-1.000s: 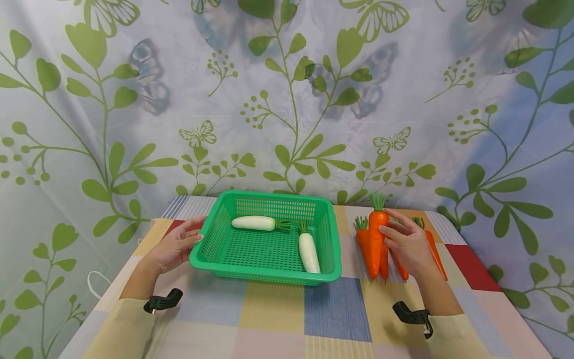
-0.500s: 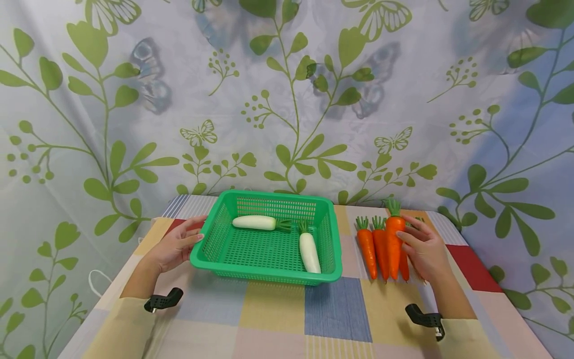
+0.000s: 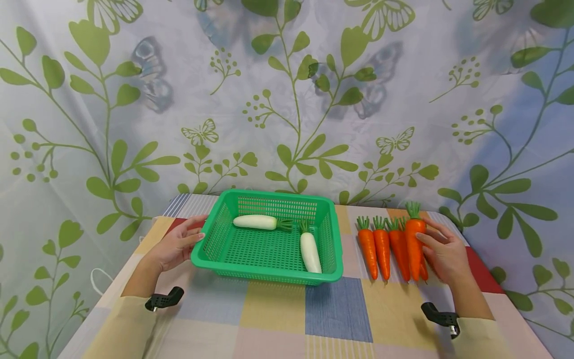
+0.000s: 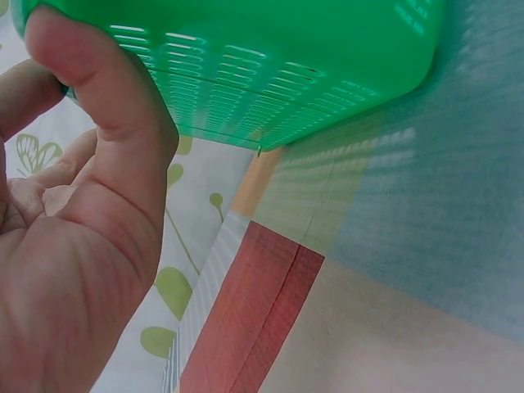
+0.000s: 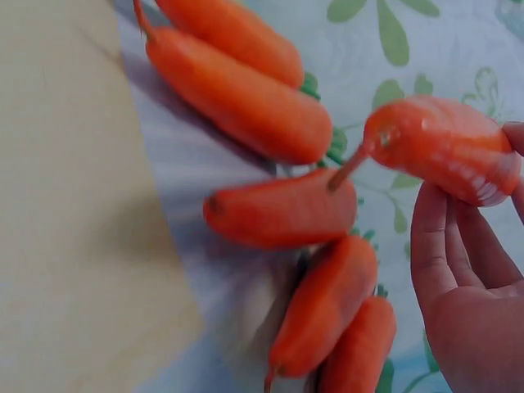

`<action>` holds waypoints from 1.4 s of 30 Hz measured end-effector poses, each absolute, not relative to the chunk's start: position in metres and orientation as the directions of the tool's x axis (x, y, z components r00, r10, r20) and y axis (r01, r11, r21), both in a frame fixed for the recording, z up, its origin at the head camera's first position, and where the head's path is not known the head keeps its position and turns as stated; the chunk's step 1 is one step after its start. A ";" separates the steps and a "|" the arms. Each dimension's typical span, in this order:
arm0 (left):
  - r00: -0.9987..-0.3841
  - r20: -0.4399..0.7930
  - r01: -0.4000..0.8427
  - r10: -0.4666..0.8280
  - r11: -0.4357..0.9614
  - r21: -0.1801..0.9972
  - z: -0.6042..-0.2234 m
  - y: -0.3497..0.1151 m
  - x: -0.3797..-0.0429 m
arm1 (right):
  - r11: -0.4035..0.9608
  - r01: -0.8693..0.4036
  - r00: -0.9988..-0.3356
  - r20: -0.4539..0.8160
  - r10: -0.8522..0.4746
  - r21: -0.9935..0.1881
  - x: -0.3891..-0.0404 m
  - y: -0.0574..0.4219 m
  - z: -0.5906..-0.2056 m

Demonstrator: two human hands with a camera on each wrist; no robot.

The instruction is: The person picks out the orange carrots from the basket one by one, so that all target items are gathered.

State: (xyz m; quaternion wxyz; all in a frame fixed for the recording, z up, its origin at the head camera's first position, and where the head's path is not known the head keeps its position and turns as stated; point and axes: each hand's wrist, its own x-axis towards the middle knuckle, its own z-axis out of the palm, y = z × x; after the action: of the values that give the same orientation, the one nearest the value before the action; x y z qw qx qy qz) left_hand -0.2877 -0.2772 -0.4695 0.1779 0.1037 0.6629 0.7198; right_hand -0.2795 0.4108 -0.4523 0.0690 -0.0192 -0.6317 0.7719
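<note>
My right hand (image 3: pixel 448 255) holds an orange carrot (image 3: pixel 415 244) by its upper part, thumb on one side and fingers on the other. In the right wrist view this carrot (image 5: pixel 442 143) is raised off the table, its thin root tip towards the camera. Below and left of it lie several more carrots (image 3: pixel 368 252) side by side, green tops towards the wall. At the left end of a green plastic basket (image 3: pixel 269 272), my left hand (image 3: pixel 172 247) grips the rim between thumb and fingers. Two white radishes (image 3: pixel 255 222) with green tops lie inside, apart from each other.
A patchwork cloth (image 3: pixel 269 319) covers the table, with a leaf-patterned curtain (image 3: pixel 287 99) right behind it. The basket stands near the back edge, left of the carrots. A thin white cable (image 3: pixel 96 284) loops past the table's left edge.
My right hand has moved to the right with the carrot, passing over the row, so the carrots on the left are uncovered. The left hand and basket have stayed in place.
</note>
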 end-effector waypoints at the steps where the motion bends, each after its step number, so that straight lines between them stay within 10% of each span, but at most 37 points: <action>1: -0.916 -0.089 -0.121 0.392 -0.057 0.991 -0.470 -0.277 -0.288 | -0.189 -0.085 -0.989 0.059 0.138 -0.978 -0.280 0.413 -0.453; 27: -0.914 -0.096 -0.127 0.394 -0.054 0.990 -0.469 -0.276 -0.287 | -0.093 -0.014 -0.991 0.002 0.137 -0.996 -0.289 0.472 -0.455; 42: -0.908 -0.082 -0.123 0.411 -0.076 0.989 -0.468 -0.277 -0.287 | 0.354 0.126 -0.976 -0.052 0.212 -0.927 -0.301 0.505 -0.455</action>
State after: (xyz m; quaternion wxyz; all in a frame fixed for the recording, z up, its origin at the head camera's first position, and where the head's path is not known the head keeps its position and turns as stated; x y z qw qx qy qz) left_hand -0.2870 -0.2770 -0.4685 0.1843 0.1098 0.6543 0.7251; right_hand -0.3008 0.5052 -0.4545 0.0383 -0.1029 -0.8220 0.5589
